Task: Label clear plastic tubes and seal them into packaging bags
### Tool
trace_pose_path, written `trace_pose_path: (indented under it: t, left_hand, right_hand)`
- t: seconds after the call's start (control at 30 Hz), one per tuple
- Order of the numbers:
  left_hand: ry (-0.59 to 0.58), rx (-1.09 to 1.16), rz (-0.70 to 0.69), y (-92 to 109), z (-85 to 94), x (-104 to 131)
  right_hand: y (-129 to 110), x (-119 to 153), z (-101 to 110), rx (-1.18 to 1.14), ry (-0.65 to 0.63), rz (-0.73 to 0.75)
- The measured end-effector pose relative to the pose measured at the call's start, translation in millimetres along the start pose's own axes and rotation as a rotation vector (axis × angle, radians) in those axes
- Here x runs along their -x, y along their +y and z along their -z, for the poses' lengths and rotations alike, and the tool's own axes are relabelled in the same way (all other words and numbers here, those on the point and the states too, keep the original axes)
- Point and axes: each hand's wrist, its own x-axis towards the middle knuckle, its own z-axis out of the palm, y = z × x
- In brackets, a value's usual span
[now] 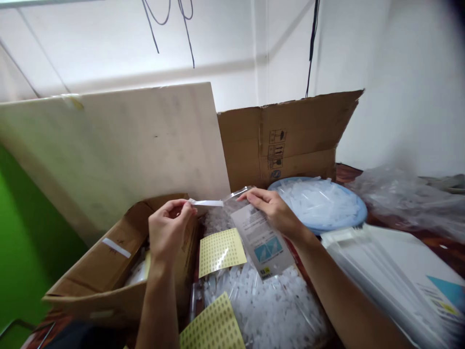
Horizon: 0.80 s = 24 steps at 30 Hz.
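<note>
My left hand (pixel 170 225) pinches the end of a thin white strip (pixel 209 203), which points right toward a clear plastic packet. My right hand (pixel 271 208) grips the top of this packet (pixel 259 242), which has a printed card with blue pictures inside and hangs tilted. Below the packet lie many small translucent white pieces (pixel 269 305) in clear plastic. Two yellow sheets with rows of small marks rest there, one (pixel 221 252) between my hands and another (pixel 214 327) nearer to me.
An open cardboard box (pixel 98 271) stands at left. A blue round tray (pixel 359 213) holds translucent pieces at right, near stacked white printed packets (pixel 392 271) and crumpled clear plastic (pixel 407 198). Cardboard panels (pixel 298 135) stand behind.
</note>
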Motion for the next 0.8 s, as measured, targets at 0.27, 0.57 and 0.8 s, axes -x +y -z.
trace_pose_path:
  t: [0.27, 0.57, 0.8]
  left_hand:
    - [0.076, -0.511, 0.001, 14.1, 60.6, -3.6]
    - [0.159, -0.956, 0.163, 10.4, 117.0, -5.7]
    - [0.207, -0.739, -0.316, 0.1, 92.7, -10.7]
  right_hand:
    - [8.7, -0.9, 5.5, -0.077, 0.081, -0.090]
    - [11.1, 0.3, -1.4, 0.111, 0.053, -0.061]
    - [28.8, -5.2, -6.6, 0.046, 0.147, -0.135]
